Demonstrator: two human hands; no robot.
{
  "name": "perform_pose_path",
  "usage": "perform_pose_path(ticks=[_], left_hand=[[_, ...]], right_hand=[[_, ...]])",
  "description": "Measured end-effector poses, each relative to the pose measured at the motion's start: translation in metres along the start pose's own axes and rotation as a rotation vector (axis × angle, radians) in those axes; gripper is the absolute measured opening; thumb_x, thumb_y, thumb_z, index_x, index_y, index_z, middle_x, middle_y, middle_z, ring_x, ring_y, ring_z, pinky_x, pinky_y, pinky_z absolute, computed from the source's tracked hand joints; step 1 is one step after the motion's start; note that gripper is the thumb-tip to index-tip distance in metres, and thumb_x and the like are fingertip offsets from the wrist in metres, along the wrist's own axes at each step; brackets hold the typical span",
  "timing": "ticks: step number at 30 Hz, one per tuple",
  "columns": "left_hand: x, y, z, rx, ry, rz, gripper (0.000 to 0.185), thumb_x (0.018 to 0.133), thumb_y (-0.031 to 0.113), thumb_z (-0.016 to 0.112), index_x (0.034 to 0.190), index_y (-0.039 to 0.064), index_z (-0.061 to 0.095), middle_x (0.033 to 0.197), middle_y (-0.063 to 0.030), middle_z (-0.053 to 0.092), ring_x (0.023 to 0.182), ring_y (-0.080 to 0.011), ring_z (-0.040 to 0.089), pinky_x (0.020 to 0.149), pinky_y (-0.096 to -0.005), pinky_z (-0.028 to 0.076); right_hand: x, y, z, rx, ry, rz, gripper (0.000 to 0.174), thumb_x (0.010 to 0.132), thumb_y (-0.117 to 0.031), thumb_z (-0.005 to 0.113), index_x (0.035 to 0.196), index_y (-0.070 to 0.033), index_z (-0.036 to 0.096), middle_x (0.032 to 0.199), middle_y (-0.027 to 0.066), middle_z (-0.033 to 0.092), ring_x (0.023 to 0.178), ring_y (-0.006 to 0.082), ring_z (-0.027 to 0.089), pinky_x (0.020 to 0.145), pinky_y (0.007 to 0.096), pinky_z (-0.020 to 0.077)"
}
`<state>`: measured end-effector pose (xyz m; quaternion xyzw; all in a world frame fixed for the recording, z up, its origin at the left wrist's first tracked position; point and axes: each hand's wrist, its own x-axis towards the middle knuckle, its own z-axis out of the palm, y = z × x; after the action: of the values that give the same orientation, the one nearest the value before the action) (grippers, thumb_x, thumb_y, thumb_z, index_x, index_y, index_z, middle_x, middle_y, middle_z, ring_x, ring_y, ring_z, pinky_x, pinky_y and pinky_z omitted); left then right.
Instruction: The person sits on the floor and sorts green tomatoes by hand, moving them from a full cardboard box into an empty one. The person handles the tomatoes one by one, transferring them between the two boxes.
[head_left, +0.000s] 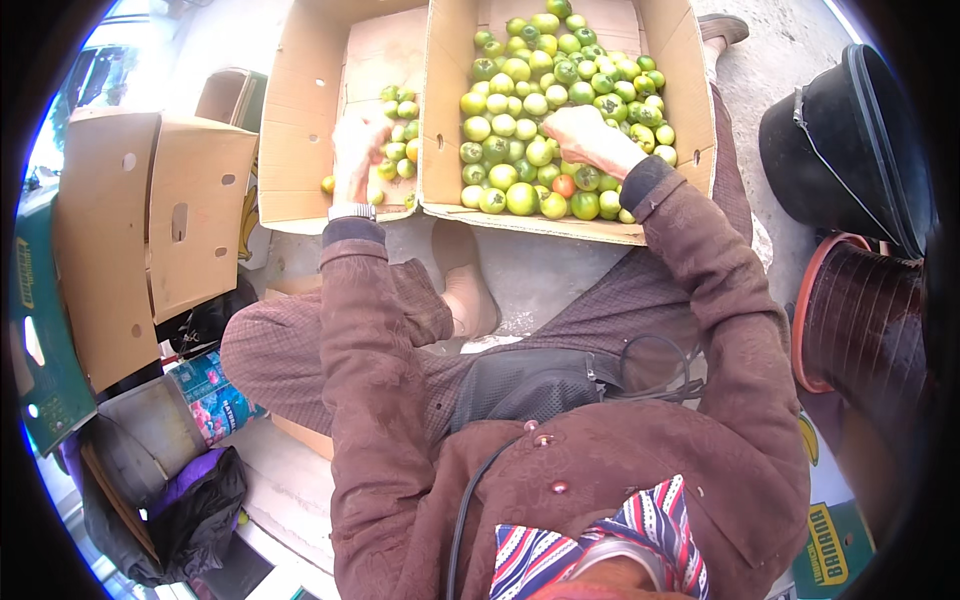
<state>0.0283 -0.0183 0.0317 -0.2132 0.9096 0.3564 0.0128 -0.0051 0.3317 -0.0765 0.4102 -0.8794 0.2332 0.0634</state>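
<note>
Two open cardboard boxes stand side by side before me. Many green tomatoes (521, 199) and an orange-red tomato (563, 185) fill much of the right box (525, 225). Over this heap lies my right hand (589, 135), its fingers among the tomatoes; whether they grip one is hidden. Fewer tomatoes (406, 168), green and orange, lie along the right side of the left box (300, 135). My left hand (358, 146), with a metal watch band (351, 211) at the wrist, is inside that box beside them. Its fingers are bent and overexposed, and what they hold cannot be told.
At right stand a black bucket (832, 142) with a wire handle and a dark ribbed container (862, 315) with an orange rim. Cardboard boxes (109, 247), a grey bucket (146, 431) and a black bag (199, 517) are at left. My legs are bent below the boxes.
</note>
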Motion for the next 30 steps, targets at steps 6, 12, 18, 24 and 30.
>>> perform_pose_path(ticks=[6, 12, 18, 24, 30], left_hand=[[-0.023, -0.057, 0.008, -0.006, -0.175, -0.341, 0.035, 0.076, 0.023, 0.076, 0.096, -0.004, 0.066, 0.077, -0.0179, 0.067, 0.053, -0.0252, 0.065, 0.047, -0.0338, 0.054], [-0.002, -0.058, 0.011, -0.176, -0.117, -0.092, 0.033, 0.082, 0.022, 0.074, 0.097, -0.004, 0.062, 0.071, -0.0115, 0.063, 0.051, -0.0208, 0.063, 0.045, -0.0299, 0.052], [0.003, 0.078, 0.023, -0.546, 0.040, 0.337, 0.026, 0.092, 0.018, 0.069, 0.107, -0.001, 0.062, 0.079, -0.0079, 0.067, 0.058, -0.0132, 0.065, 0.048, -0.0231, 0.051], [-0.021, 0.122, 0.087, -0.449, -0.320, 0.190, 0.041, 0.092, 0.027, 0.073, 0.120, 0.000, 0.060, 0.095, -0.0102, 0.068, 0.077, -0.0132, 0.069, 0.058, -0.0230, 0.055], [-0.018, 0.109, 0.134, -0.732, -0.402, 0.266, 0.036, 0.092, 0.018, 0.073, 0.120, 0.000, 0.060, 0.101, -0.0101, 0.069, 0.085, -0.0139, 0.069, 0.070, -0.0268, 0.060]], right_hand=[[0.008, -0.009, -0.011, -0.148, -0.348, 0.108, 0.010, 0.067, -0.006, 0.068, 0.075, -0.008, 0.074, 0.073, 0.0111, 0.071, 0.071, 0.0271, 0.072, 0.059, 0.0384, 0.0560], [0.002, 0.013, 0.009, -0.166, -0.232, 0.020, 0.011, 0.064, -0.009, 0.071, 0.075, -0.009, 0.074, 0.075, 0.0090, 0.073, 0.069, 0.0262, 0.072, 0.055, 0.0415, 0.0564], [0.010, 0.000, -0.014, -0.111, -0.036, 0.054, 0.010, 0.064, -0.008, 0.070, 0.071, -0.008, 0.064, 0.064, 0.0061, 0.061, 0.061, 0.0257, 0.064, 0.058, 0.0395, 0.0511], [0.048, -0.021, -0.069, 0.112, 0.144, 0.299, 0.032, 0.080, -0.028, 0.070, 0.105, -0.009, 0.061, 0.084, 0.0130, 0.067, 0.078, 0.0316, 0.068, 0.070, 0.0432, 0.0533], [0.051, -0.029, -0.073, 0.218, 0.323, 0.107, 0.040, 0.085, -0.030, 0.070, 0.120, -0.014, 0.060, 0.097, 0.0107, 0.068, 0.088, 0.0311, 0.068, 0.076, 0.0431, 0.0544]])
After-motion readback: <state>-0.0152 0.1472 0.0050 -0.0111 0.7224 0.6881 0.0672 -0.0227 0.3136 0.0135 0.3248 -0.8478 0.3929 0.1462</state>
